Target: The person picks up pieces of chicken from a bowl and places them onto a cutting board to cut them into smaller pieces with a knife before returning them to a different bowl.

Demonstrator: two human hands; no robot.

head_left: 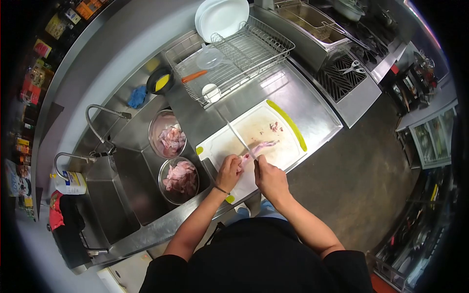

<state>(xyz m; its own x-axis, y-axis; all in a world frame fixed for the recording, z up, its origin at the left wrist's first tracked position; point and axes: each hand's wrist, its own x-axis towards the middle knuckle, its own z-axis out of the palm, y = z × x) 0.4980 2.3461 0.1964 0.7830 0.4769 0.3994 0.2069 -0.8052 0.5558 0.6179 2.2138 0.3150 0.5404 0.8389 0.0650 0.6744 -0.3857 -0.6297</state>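
A white cutting board [227, 141] with green edges lies on the steel counter. On it, my left hand [229, 173] grips a pale pink piece of raw meat [263, 146], likely poultry, with a thin end pointing right. My right hand [271, 181] is closed around the handle of a long knife [238, 133]. The blade slants away to the far left and crosses the meat beside my left fingers. Small dark red scraps [275, 127] rest near the board's far right. Two bowls of raw meat, an upper bowl [154, 131] and a lower bowl [162, 188], stand left of the board.
The double steel sink [105, 205] with two faucets is at left. A wire dish rack [264, 63] holding white plates [227, 17] stands behind the board. Scissors [352, 67] lie on a black grate at right, near a fryer basket [320, 31].
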